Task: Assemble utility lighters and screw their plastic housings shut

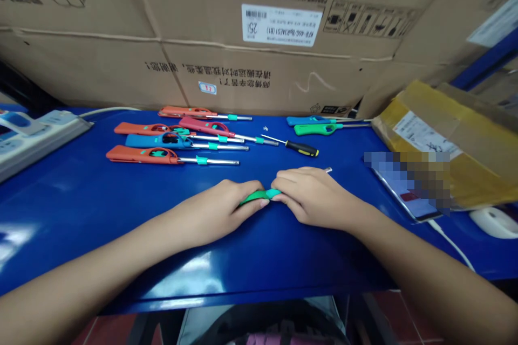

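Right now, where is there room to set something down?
Bare glossy blue tabletop lies between the white power strip, the orange, red and blue metal-barrelled lighters and left forearm; more lies between the left hand, right hand and front edge. Crowded: back left, those lighters; right, the rectangular phone and yellow-taped cardboard package.

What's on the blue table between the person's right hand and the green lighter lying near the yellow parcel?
A black and yellow screwdriver lies between the right hand and that green lighter, as the head view shows.
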### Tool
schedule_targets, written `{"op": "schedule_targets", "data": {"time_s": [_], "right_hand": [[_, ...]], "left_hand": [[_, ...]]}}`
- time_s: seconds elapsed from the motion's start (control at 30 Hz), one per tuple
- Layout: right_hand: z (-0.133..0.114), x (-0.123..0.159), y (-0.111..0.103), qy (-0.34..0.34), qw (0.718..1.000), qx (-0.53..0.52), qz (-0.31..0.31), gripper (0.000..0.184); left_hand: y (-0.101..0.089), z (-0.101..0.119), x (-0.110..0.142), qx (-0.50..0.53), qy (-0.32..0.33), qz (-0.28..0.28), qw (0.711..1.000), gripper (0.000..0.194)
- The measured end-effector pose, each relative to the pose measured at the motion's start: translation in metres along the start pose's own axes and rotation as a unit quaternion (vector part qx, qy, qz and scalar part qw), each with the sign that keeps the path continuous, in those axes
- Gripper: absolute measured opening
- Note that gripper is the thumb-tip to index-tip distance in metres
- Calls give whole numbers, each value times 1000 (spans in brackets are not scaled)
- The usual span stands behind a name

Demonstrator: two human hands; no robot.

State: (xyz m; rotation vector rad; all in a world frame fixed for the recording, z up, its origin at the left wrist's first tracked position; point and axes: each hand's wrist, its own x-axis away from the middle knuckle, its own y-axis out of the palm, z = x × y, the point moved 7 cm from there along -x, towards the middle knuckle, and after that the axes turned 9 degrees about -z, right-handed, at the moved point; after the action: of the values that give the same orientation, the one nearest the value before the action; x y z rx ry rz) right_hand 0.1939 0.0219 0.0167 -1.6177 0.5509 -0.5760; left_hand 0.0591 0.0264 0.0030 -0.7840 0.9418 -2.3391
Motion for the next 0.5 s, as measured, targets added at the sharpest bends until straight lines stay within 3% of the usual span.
{"op": "schedule_targets", "data": {"time_s": [0.17, 0.33, 0.4, 0.47, 0.5], "right_hand": [[25, 12, -21, 47, 996, -40, 68, 15], [33, 21, -34, 70, 985, -13, 156, 14], [28, 26, -45, 77, 962, -26, 260, 22], [26, 37, -54, 93, 910, -98, 393, 19], [26, 38, -53, 98, 895, -140, 411, 15]], "left_hand": [[-21, 4, 6, 42, 46, 9, 998, 46], [-37, 0, 0, -77, 15, 67, 995, 45], [-44, 1, -8, -117, -6, 99, 988, 45], [-53, 8, -21, -151, -19, 128, 980, 43], [-59, 14, -30, -167, -22, 139, 976, 39]]}}
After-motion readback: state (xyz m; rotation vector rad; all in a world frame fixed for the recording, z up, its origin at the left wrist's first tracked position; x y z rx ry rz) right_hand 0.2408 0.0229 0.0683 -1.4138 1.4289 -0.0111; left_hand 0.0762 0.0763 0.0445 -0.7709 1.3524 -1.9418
